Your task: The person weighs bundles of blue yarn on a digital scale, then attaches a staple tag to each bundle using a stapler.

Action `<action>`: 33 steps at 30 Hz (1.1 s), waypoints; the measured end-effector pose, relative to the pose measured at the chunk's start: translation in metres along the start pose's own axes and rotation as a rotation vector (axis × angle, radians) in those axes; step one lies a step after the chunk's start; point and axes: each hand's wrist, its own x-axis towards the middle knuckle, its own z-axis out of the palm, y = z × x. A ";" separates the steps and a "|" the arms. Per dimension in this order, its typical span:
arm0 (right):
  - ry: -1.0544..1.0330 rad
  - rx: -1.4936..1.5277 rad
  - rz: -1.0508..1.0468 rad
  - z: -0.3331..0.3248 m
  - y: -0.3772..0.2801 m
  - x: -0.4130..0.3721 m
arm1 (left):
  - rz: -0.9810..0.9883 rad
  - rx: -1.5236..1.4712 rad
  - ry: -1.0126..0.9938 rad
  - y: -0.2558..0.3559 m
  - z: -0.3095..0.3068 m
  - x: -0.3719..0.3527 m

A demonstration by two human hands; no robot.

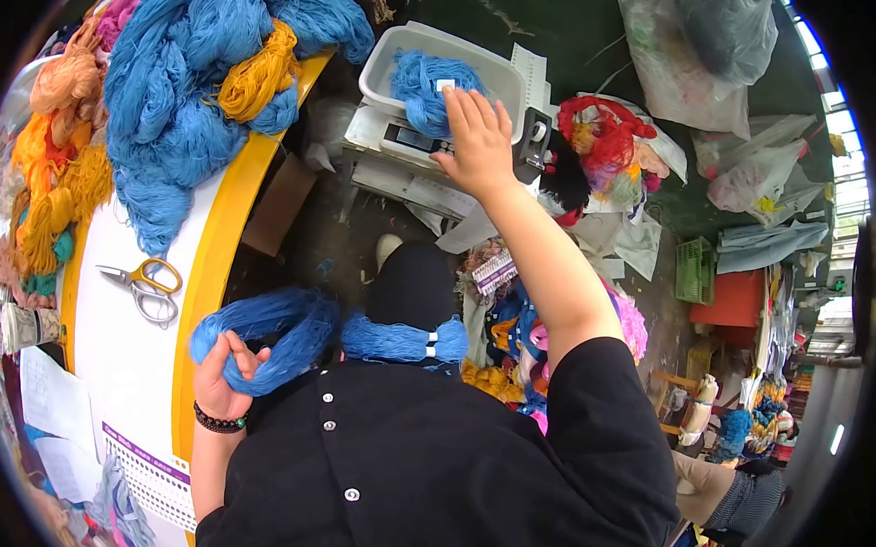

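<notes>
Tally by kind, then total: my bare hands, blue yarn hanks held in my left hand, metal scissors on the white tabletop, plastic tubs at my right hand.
Bare left hand and right hand: 2
Looped blue yarn hank: 1
Yellow-and-silver-handled metal scissors: 1
Pale rectangular plastic tub: 1
Total: 5

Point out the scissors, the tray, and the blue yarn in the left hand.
Scissors (134, 279): head view, at the pivot.
Tray (506, 75): head view, bare inside.
Blue yarn (297, 351) in left hand (220, 389): head view, on its strands.

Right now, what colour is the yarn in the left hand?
The yarn in the left hand is blue; head view.
</notes>
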 end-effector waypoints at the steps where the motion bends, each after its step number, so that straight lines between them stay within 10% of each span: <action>1: -0.001 0.005 -0.003 0.005 -0.001 0.001 | -0.006 0.007 0.008 0.000 0.001 0.001; 9: 0.114 -0.126 -0.073 0.037 0.001 0.022 | -0.003 0.025 0.073 -0.001 0.002 0.003; 15: -0.074 1.116 0.544 -0.032 0.023 0.095 | 0.015 0.009 0.025 0.001 -0.006 -0.001; 17: 0.022 1.661 0.483 -0.106 0.013 0.125 | 0.029 -0.004 0.041 0.006 -0.003 -0.003; 22: 0.325 1.514 0.343 -0.267 -0.030 0.134 | 0.067 -0.080 -0.036 0.016 0.003 -0.004; 23: -0.093 2.113 0.051 -0.317 0.001 0.122 | 0.058 -0.098 -0.004 0.017 0.008 -0.003; 24: 0.256 1.840 -0.078 -0.334 -0.028 0.105 | 0.021 -0.063 0.047 0.021 0.010 -0.005; 28: 0.292 1.177 0.005 -0.316 -0.166 0.038 | 0.164 0.204 0.041 0.030 0.033 -0.010; 33: -0.466 1.570 0.241 -0.175 -0.221 -0.007 | 0.114 0.126 -0.046 0.035 0.060 -0.030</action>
